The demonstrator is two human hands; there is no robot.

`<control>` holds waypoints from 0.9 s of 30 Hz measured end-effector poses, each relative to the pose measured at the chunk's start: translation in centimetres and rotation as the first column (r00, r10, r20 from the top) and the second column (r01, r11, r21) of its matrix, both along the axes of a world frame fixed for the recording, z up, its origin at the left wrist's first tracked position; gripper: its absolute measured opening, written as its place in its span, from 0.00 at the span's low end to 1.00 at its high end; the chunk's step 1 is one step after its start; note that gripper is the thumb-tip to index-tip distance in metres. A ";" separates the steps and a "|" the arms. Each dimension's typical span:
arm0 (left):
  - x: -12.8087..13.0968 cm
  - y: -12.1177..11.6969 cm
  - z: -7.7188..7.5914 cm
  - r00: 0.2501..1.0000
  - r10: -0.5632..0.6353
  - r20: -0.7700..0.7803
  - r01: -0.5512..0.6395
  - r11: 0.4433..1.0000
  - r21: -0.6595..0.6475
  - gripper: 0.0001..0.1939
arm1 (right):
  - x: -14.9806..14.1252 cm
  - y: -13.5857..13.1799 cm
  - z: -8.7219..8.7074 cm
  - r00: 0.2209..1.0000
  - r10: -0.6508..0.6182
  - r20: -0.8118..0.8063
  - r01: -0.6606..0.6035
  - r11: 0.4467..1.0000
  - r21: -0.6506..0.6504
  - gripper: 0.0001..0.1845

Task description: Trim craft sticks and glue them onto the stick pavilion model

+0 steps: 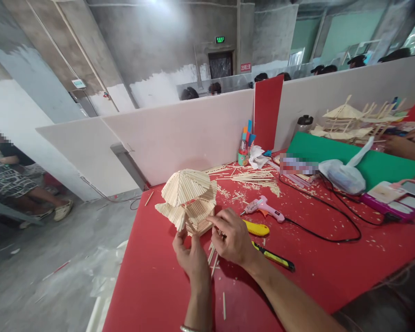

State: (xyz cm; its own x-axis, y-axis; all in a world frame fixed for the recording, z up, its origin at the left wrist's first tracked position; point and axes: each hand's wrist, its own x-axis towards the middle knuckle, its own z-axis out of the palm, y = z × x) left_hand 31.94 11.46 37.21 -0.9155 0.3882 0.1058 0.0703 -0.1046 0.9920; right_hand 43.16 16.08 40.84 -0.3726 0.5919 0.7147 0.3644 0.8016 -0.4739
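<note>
A small pagoda model [188,199] built of pale wooden sticks stands near the left edge of the red table [332,263]. My left hand [191,257] reaches up from below, thumb and fingers pinching the model's lower roof edge. My right hand [232,237] is curled beside the model's base, fingertips touching it, with a few loose sticks [212,252] under the palm. Whether the right hand grips any stick is unclear.
A pink glue gun [263,207] with a black cord, a yellow cutter [256,228] and yellow-black pliers [275,257] lie right of my hands. Loose sticks [252,176], a plastic bag [344,175], a green mat [383,163], another stick model [352,121] and white dividers [193,133] stand behind. A person's arm [406,146] rests at far right; someone sits at left.
</note>
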 end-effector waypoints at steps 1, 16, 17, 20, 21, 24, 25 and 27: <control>0.0 -0.1 0.0 1.000 0.024 0.018 -0.024 1.000 0.007 0.16 | 0.2 -0.2 0.4 0.998 0.039 -0.055 -0.039 0.999 0.012 0.15; 1.1 -0.2 2.5 0.913 -0.167 0.373 0.094 0.974 0.206 0.14 | 1.4 -1.0 3.0 0.968 0.061 0.245 -0.070 0.997 0.027 0.10; 1.1 -0.2 2.5 0.910 -0.174 0.376 0.100 0.973 0.208 0.14 | 1.4 -0.7 3.0 0.968 0.064 0.243 -0.066 0.998 0.002 0.07; 1.1 -0.2 2.4 0.894 -0.208 0.398 0.137 0.971 0.198 0.16 | 1.0 0.2 2.8 0.970 0.041 0.240 -0.038 0.999 -0.020 0.07; 1.1 -0.2 2.4 0.889 -0.218 0.402 0.148 0.969 0.198 0.17 | 0.8 0.4 2.7 0.970 0.032 0.241 -0.029 0.999 -0.015 0.07; 1.2 -0.3 2.6 0.888 -0.235 0.395 0.157 0.963 0.219 0.19 | 0.3 0.9 1.9 0.975 0.024 0.222 -0.024 1.000 -0.005 0.07; 1.3 -0.3 2.6 0.888 -0.241 0.392 0.162 0.961 0.224 0.20 | 0.2 0.9 1.6 0.978 0.026 0.206 -0.025 1.000 -0.008 0.08; 1.3 -0.4 2.6 0.886 -0.252 0.389 0.177 0.960 0.218 0.21 | 0.1 0.9 0.9 0.984 0.029 0.175 -0.023 0.999 -0.032 0.08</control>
State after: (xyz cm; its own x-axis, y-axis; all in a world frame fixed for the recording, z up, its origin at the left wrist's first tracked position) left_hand 33.24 11.06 39.81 -0.7879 0.5900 -0.1767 -0.3809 -0.2414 0.8925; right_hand 43.25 16.98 41.79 -0.5059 0.6004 0.6194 0.4231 0.7984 -0.4284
